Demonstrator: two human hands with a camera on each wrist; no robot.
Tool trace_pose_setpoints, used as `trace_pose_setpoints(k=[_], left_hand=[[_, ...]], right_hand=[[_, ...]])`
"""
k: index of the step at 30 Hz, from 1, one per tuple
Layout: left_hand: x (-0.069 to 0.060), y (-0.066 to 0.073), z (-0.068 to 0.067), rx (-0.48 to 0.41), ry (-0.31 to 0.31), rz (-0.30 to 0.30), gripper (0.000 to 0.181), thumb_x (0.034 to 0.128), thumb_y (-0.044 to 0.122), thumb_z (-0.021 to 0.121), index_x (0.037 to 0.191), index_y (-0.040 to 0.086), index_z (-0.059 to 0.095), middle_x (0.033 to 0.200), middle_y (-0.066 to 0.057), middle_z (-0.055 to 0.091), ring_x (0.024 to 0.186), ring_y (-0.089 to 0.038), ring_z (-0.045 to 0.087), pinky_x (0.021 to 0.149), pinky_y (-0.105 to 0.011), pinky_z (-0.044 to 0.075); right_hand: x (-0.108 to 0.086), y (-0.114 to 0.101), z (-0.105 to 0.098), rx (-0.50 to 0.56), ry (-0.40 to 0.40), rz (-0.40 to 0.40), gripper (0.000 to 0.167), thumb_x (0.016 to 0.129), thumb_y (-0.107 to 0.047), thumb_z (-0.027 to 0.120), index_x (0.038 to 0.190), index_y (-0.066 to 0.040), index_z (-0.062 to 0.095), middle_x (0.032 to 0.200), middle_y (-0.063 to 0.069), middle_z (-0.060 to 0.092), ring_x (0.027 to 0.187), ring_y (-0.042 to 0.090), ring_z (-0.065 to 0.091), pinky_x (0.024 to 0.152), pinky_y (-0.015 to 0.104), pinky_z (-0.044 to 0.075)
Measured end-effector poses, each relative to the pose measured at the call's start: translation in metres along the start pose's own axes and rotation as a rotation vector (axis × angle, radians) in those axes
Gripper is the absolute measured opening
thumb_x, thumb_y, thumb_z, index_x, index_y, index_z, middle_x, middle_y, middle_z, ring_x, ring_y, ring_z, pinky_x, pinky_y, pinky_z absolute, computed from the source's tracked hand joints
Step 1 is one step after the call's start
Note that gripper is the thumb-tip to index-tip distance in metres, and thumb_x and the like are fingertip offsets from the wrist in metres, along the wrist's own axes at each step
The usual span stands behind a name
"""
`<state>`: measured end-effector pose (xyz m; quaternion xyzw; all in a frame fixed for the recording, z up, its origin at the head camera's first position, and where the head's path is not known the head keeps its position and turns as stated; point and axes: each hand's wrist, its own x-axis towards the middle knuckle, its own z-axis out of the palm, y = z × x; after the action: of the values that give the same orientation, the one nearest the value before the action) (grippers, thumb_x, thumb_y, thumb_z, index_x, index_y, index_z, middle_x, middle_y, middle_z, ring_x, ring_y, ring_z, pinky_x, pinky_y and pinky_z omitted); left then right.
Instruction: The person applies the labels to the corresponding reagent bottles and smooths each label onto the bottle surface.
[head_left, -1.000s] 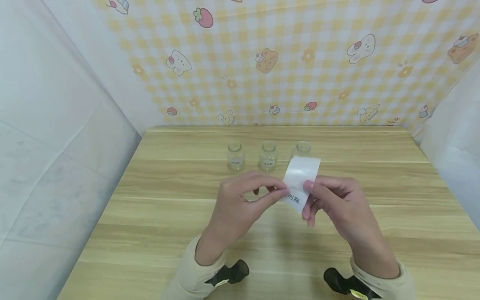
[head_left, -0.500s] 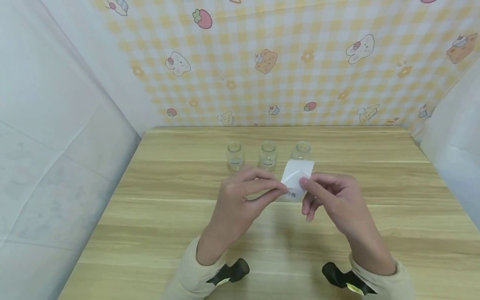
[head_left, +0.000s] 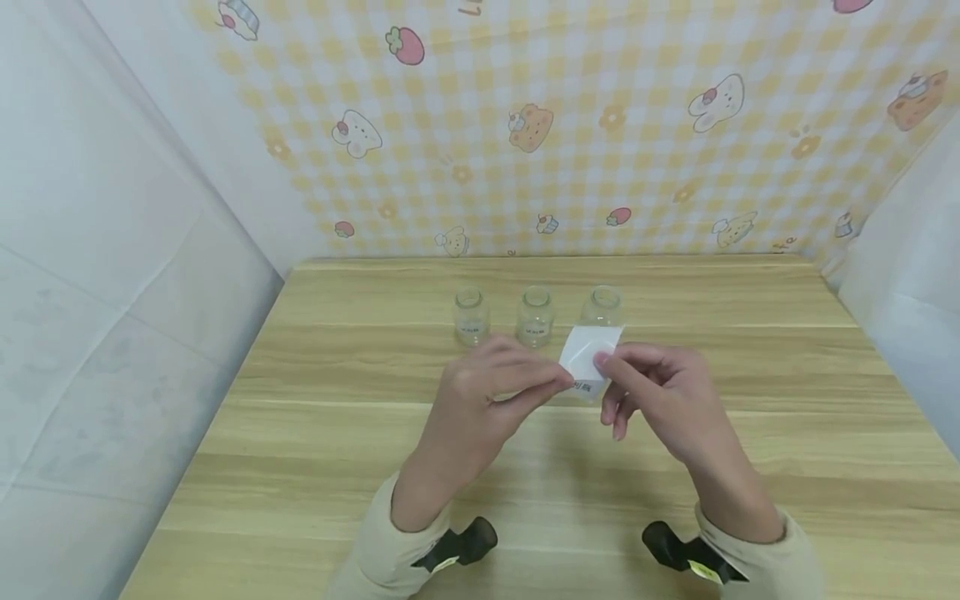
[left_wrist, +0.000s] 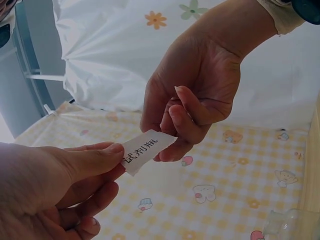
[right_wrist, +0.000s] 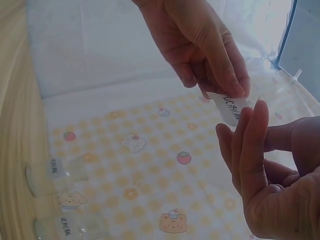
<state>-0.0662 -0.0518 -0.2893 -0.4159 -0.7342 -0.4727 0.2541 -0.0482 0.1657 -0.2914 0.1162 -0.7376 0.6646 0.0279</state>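
A white label with dark printed characters (head_left: 587, 358) is stretched between the two hands, its upper part bent back. The left hand (head_left: 480, 408) pinches its left edge between thumb and fingertips; in the left wrist view the label (left_wrist: 145, 150) shows its print beside that thumb. My right hand (head_left: 675, 408) pinches the label's right side with thumb and forefinger, the other fingers curled below. Behind the label stands a glass jar (head_left: 603, 304), partly hidden. Two more glass jars, the middle one (head_left: 536, 318) and the left one (head_left: 471, 318), carry small printed labels.
The wooden table (head_left: 300, 433) reaches back to a yellow checked cloth with cartoon prints (head_left: 465, 125). White sheeting (head_left: 90, 250) hangs at the left and more white sheeting (head_left: 915, 250) at the right. The jars stand in a row near the table's back.
The label has shifted slightly left and its upper part is bent back further, so less print shows. My right hand has moved a little left with it; the left hand has barely moved.
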Motion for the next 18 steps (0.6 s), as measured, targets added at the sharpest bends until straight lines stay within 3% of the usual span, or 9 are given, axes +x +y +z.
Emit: trace_pose_setpoints(k=[9, 18], left_hand=[[-0.0019, 0.0001, -0.0016, -0.009, -0.003, -0.003, 0.014, 0.0796, -0.001, 0.086, 0.092, 0.004, 0.082, 0.088, -0.002, 0.079, 0.084, -0.013, 0.069, 0.087, -0.027, 0.056], [-0.0012, 0.002, -0.0047, -0.025, 0.01, -0.037, 0.015, 0.0797, -0.003, 0.085, 0.093, 0.003, 0.082, 0.087, -0.003, 0.079, 0.085, -0.013, 0.07, 0.081, -0.023, 0.057]], right_hand=[[0.0036, 0.0047, 0.0002, -0.03, -0.028, 0.025, 0.022, 0.103, -0.005, 0.061, 0.095, 0.014, 0.069, 0.059, 0.011, 0.063, 0.046, 0.022, 0.061, 0.042, 0.035, 0.054], [0.0073, 0.0089, 0.0017, -0.076, -0.037, 0.059, 0.023, 0.103, -0.008, 0.062, 0.099, 0.013, 0.07, 0.063, 0.012, 0.064, 0.048, 0.023, 0.062, 0.045, 0.036, 0.056]])
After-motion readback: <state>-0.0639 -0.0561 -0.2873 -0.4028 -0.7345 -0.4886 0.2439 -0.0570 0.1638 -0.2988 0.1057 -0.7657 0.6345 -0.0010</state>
